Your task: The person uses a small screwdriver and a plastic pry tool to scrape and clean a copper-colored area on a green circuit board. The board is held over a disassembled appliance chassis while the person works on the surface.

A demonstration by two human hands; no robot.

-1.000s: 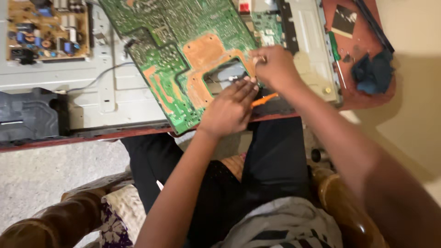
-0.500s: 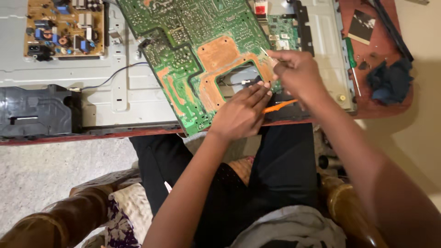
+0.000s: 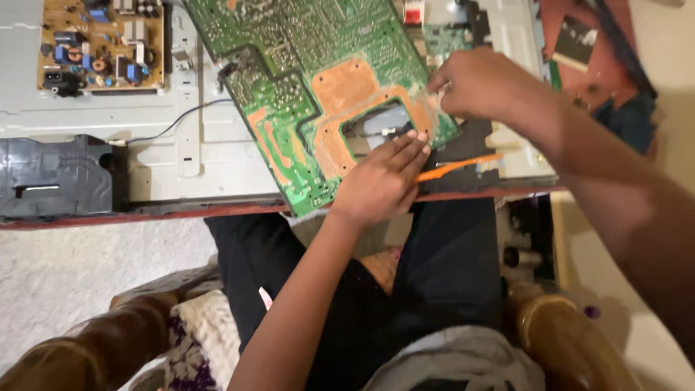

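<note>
Green printed circuit board with orange copper patches (image 3: 311, 87) lies tilted on the pale grey metal back panel (image 3: 181, 152), its near corner overhanging the red-brown table edge (image 3: 108, 216) toward 6 o'clock. Nearest, the left hand (image 3: 376, 185) rests palm-down on the board's near edge, fingers pressed together and flat beside the rectangular cut-out, steadying rather than gripping. At its 3 o'clock lies a slim orange plastic pry tool (image 3: 456, 166), untouched. Farther out, at 1 o'clock, the right hand (image 3: 481, 85) curls over the board's right edge, fingertips pinching something thin there; what exactly, I cannot tell. Doing this well probably means firm downward pressure from the flat hand while the pinching hand works gently. Far at 10 o'clock sits a small tan power board (image 3: 101, 43).
</note>
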